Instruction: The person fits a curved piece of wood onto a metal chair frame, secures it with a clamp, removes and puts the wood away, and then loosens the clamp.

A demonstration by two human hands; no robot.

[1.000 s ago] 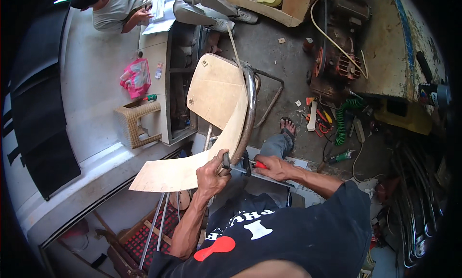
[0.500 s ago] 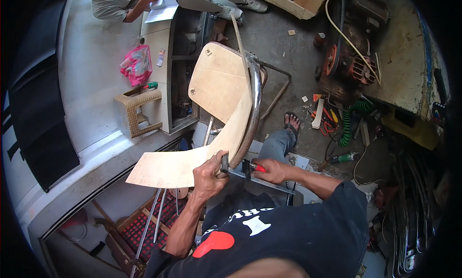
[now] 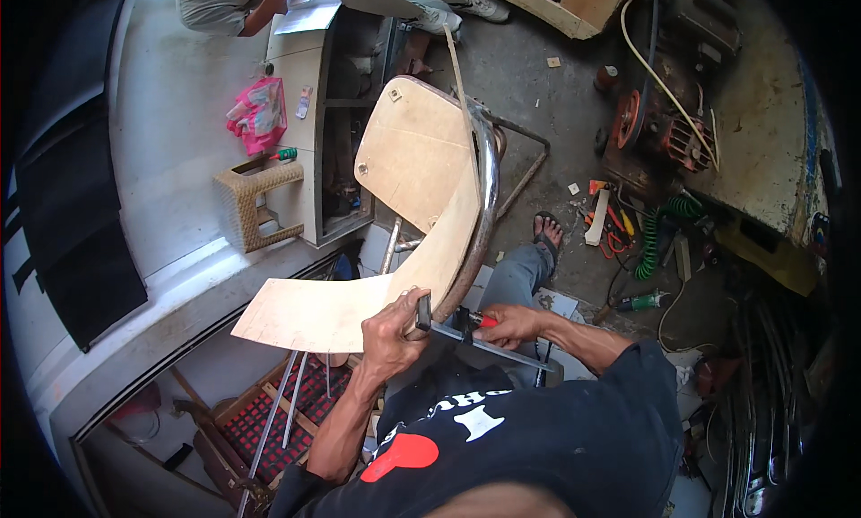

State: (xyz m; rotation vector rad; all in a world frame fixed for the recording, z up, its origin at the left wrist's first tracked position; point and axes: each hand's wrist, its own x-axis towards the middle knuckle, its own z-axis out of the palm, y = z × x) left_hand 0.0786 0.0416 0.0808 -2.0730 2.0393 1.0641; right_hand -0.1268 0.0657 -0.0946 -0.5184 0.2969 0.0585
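Observation:
My left hand [image 3: 390, 334] grips the dark end jaw [image 3: 422, 313] of a bar clamp, against the lower part of a curved plywood piece [image 3: 300, 313]. My right hand [image 3: 509, 328] is closed on the clamp's red handle [image 3: 487, 322], beside the sliding jaw on the steel bar [image 3: 502, 352]. The plywood curves up along the rusty bent metal tube frame [image 3: 489, 208] of a chair, whose plywood seat panel [image 3: 413, 150] lies beyond. A thin wooden strip [image 3: 455, 65] projects upward from the bend.
A co-worker [image 3: 215, 7] with papers is at top left, near a woven stool [image 3: 260, 213] and pink bag [image 3: 256, 114]. An old compressor [image 3: 664, 132], scattered hand tools [image 3: 601, 222] and bent metal frames [image 3: 762, 401] are at right. A red-checked chair [image 3: 269, 401] lies below left.
The view has shifted, so the surroundings sit higher and further right. Both hands stay on the clamp; my right hand has turned slightly on the red handle.

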